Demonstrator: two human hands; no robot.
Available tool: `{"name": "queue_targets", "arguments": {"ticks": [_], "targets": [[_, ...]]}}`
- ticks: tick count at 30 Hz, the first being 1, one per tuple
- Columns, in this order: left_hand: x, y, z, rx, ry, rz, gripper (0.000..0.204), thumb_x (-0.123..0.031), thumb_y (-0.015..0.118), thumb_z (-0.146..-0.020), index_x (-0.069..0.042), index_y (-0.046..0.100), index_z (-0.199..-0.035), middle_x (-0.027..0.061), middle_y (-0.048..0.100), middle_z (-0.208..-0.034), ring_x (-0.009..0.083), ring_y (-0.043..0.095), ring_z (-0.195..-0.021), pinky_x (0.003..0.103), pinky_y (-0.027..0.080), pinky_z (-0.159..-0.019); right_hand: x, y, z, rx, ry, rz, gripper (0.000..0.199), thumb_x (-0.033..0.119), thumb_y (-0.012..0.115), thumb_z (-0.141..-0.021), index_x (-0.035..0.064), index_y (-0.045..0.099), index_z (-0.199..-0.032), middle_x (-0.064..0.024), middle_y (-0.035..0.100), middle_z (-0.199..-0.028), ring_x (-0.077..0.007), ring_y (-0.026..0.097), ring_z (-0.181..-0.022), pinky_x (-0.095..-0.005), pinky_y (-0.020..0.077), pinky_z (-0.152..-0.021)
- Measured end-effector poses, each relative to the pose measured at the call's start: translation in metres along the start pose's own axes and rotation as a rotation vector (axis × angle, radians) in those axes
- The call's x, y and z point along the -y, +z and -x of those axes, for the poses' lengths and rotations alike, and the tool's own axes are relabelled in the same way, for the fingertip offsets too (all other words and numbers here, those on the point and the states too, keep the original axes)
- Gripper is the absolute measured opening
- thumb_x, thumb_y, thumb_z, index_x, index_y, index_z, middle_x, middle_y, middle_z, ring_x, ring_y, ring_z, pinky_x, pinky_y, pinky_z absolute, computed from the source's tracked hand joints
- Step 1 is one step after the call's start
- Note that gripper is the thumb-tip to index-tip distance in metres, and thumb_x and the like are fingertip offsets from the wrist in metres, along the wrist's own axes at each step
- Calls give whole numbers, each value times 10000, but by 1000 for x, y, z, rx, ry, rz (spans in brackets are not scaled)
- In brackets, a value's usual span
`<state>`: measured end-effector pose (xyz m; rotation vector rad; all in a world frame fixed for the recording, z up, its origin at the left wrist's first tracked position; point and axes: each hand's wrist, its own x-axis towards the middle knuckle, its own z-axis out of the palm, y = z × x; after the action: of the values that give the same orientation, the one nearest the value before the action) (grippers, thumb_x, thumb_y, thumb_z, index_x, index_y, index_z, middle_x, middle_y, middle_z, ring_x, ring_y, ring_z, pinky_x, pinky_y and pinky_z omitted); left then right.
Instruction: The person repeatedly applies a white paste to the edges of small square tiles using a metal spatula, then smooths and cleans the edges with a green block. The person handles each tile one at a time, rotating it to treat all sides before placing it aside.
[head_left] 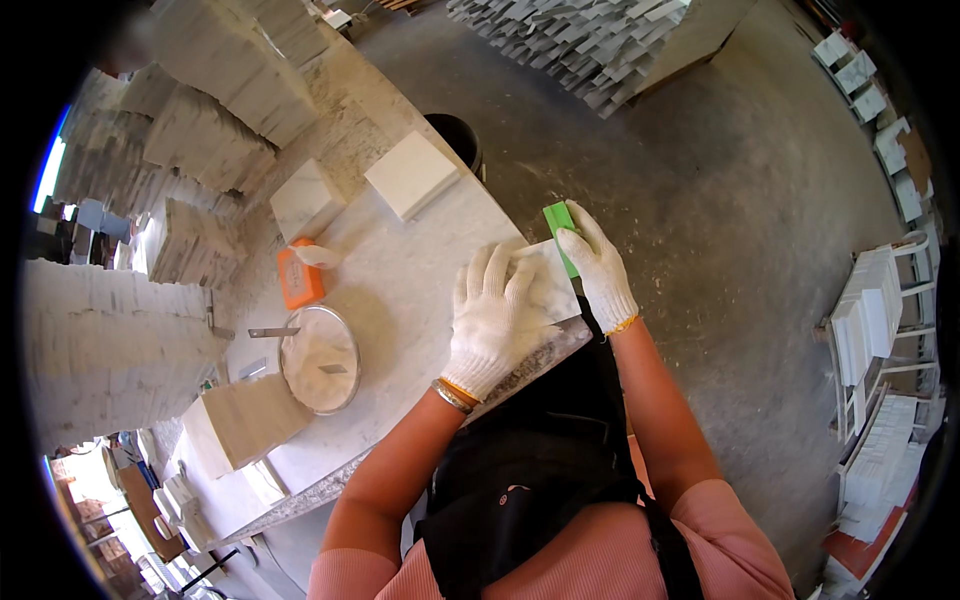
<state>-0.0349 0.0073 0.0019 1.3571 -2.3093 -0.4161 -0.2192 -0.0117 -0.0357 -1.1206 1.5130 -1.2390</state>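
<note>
A white stone tile [552, 290] lies at the table's near right corner, its right edge at the table's end. My left hand [485, 315], in a white knit glove, rests flat on the tile with its fingers stretched out. Gloved as well, my right hand [598, 270] grips a green sanding block [556, 220] and holds it against the tile's right edge. The block's lower part is hidden behind the fingers. Left of my hands stands a round bowl [358, 345] of pale paste or powder, with a flat metal blade [272, 332] across its rim.
Behind the bowl is an orange packet [300, 276]. Two stacks of white tiles [412, 172] lie farther back. A stone block [245, 422] stands at the table's near left, with tall tile stacks [110, 350] beyond. A black bucket [455, 140] stands beside the table.
</note>
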Motion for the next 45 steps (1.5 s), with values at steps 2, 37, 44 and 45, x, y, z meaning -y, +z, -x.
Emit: {"name": "queue_targets", "arguments": {"ticks": [2, 37, 44, 45], "targets": [[-3, 1, 0, -7, -25, 11, 900, -365, 899, -572, -141, 533, -1364, 115, 463, -1429, 363, 392, -1377, 538, 348, -1110, -11, -1, -6, 13, 22, -97, 611, 351, 665, -932, 127, 509, -1479, -174, 585, -1387, -266, 561, -1286, -336, 412, -1083], [6, 1, 2, -118, 27, 73, 829, -290, 901, -533, -109, 556, -1265, 125, 489, -1395, 382, 434, -1339, 532, 385, -1085, 17, -17, 3, -1, 76, 9, 662, 330, 659, -950, 1, 459, -1489, -141, 549, -1469, -186, 533, -1314, -315, 411, -1082], [6, 2, 4, -99, 29, 57, 817, -294, 893, -547, -106, 555, -1267, 131, 491, -1389, 382, 433, -1339, 538, 381, -1085, 25, 6, 15, -36, -106, 386, 616, 352, 673, -925, 120, 505, -1470, -193, 614, -1308, -309, 600, -1210, -380, 468, -1016], [6, 2, 4, -108, 30, 57, 817, -294, 893, -546, -103, 555, -1265, 130, 491, -1389, 382, 433, -1338, 536, 381, -1083, 22, 6, 4, -40, -74, 333, 618, 348, 682, -917, 130, 508, -1468, -187, 621, -1285, -313, 608, -1189, -386, 474, -1003]]}}
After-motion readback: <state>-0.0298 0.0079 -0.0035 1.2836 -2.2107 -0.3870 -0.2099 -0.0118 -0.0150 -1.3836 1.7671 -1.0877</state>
